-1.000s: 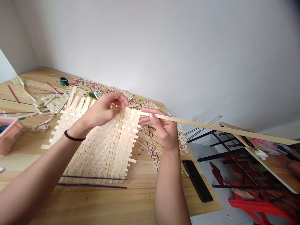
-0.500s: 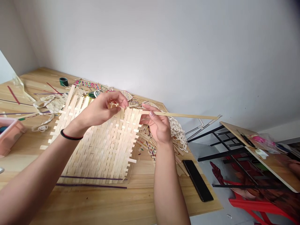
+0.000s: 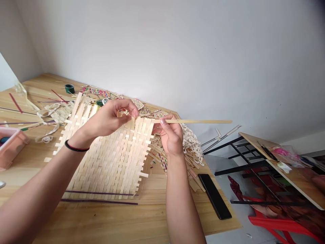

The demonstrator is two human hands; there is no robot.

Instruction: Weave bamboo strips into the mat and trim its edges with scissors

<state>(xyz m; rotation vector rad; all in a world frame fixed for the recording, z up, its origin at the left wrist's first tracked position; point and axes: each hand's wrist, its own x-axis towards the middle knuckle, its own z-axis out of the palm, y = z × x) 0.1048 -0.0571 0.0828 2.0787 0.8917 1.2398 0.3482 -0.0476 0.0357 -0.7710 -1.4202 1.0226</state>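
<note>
A pale woven bamboo mat (image 3: 109, 159) stands tilted over the table, its upper edge raised and its sides fringed with strip ends. My left hand (image 3: 115, 115), with a dark band on its wrist, pinches the mat's top edge near the middle. At the mat's upper right corner, my right hand (image 3: 172, 134) holds a long thin bamboo strip (image 3: 203, 121) between thumb and fingers. The strip runs nearly level, its free end reaching right past the hand and its other end at the mat's top edge. Two purple strips (image 3: 101, 202) lie by the mat's lower edge.
Bamboo scraps and a white braided bundle (image 3: 190, 144) lie behind my right hand. A black phone (image 3: 214, 196) rests near the table's right edge. At the left are a pink bin (image 3: 12, 149) and green tape (image 3: 69, 88). Another table (image 3: 286, 169) and a red stool (image 3: 276, 225) stand right.
The bamboo strip has shifted left, and its free end has risen slightly. My right hand has moved a little left along with it. My left hand stays at the mat's edge.
</note>
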